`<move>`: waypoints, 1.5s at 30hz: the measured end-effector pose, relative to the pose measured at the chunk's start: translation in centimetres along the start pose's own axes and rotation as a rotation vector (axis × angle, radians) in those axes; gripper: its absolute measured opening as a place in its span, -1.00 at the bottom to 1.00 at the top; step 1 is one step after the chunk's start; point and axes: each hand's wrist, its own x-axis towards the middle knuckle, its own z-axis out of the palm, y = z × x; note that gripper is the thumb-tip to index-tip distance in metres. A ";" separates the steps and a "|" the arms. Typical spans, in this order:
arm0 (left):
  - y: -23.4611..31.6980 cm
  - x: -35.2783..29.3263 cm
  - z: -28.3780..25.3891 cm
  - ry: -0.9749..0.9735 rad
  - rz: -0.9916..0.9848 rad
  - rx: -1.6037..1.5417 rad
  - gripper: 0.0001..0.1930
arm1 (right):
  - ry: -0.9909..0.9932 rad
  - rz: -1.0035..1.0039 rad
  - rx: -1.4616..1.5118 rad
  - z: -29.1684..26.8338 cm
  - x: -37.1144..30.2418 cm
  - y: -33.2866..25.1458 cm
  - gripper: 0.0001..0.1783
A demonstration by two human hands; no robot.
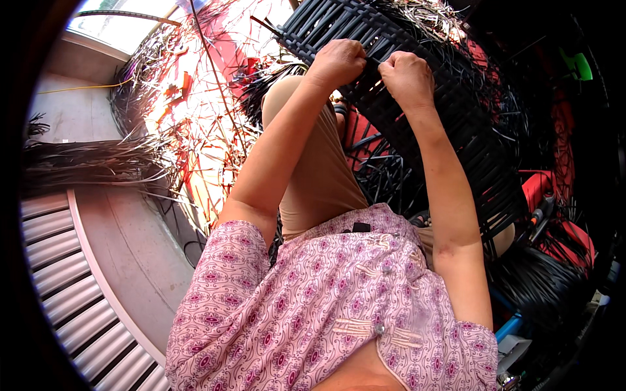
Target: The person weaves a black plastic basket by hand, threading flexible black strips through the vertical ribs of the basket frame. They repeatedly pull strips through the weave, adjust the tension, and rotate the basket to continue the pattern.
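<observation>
Left hand and right hand, fingers closed, stand apart near woven panel's edge.

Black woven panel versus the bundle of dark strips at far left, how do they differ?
The woven panel is interlaced into a lattice; the strip bundle is unwoven, its strips roughly side by side. The woven panel has the left hand and right hand at it; the strip bundle lies apart from both. Both consist of dark, narrow strips.
</observation>
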 end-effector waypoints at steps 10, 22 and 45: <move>-0.3 0.0 0.0 -0.014 0.062 -0.120 -0.75 | -0.071 -0.024 -0.009 1.2 0.5 -0.2 -0.75; -2.3 0.4 -0.8 -0.198 -0.106 -0.527 -0.80 | 0.011 -0.044 -0.058 1.5 -0.5 -0.9 -0.75; -1.2 0.8 -11.6 0.026 -0.035 -0.085 -0.78 | 0.009 -0.278 0.837 3.1 4.1 -3.7 -0.72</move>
